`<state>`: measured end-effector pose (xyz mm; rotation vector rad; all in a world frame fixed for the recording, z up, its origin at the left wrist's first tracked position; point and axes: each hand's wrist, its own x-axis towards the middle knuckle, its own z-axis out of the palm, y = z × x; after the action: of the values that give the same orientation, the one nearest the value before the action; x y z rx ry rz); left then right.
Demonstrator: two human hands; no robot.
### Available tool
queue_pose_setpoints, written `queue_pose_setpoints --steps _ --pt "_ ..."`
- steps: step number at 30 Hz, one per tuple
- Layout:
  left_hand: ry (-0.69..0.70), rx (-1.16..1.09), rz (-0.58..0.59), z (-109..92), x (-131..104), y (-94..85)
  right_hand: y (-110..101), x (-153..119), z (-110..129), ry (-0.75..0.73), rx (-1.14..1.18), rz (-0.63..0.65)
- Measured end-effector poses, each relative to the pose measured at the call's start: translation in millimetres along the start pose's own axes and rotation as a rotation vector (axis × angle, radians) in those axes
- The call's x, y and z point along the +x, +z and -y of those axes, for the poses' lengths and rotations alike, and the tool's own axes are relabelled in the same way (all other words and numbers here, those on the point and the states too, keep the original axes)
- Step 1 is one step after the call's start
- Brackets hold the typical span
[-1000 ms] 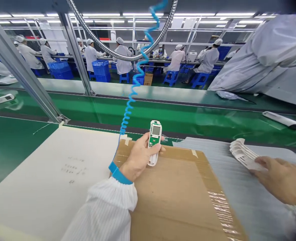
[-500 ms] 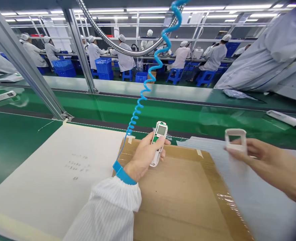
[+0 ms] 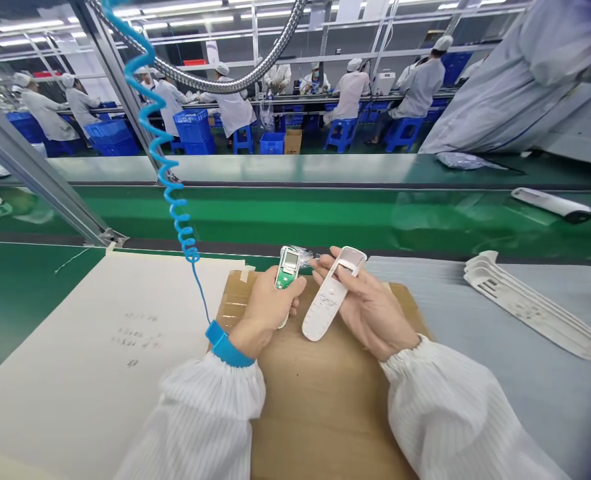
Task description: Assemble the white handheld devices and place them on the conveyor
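Over the cardboard (image 3: 320, 407), left hand (image 3: 268, 300) pinched circuit-board half (image 3: 287, 268) | right hand (image 3: 373, 313), newly swung inward, pinched white cover (image 3: 327, 300) just beside it; both parts thus close, unjoined | stacked covers (image 3: 530, 310) lay right | green belt (image 3: 275, 220) beyond

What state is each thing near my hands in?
Handset: uncovered, screen and green board exposed
Left hand: gripping the handset
White cover: tilted, apart from the handset
Right hand: holding the white cover
Stacked white covers: nested, on a pale sheet
Blue wrist strap: fastened
Coiled blue cord: hanging, joined to the blue wrist strap
Cardboard: lying flat
White paper: flat, written on
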<state>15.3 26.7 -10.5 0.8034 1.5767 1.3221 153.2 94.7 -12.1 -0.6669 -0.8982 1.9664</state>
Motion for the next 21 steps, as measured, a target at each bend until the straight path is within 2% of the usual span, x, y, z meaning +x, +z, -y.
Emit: queue_pose_setpoints --steps 5,10,13,16,21 --pt "0.167 0.188 -0.082 5 -6 7.9 -8 9 1 -0.023 -0.004 -0.023" --pt "0.328 0.333 -0.072 3 -17 18.6 -6 9 0 0.006 -0.006 0.056" --pt "0.345 0.405 -0.054 1 -19 20.7 -4 7 1 0.054 0.003 0.104" --pt "0.352 0.463 -0.070 -1 -20 21.0 -3 5 1 0.040 -0.045 0.139" --pt "0.365 0.496 -0.123 -3 -24 22.4 -5 5 0 0.063 0.007 0.058"
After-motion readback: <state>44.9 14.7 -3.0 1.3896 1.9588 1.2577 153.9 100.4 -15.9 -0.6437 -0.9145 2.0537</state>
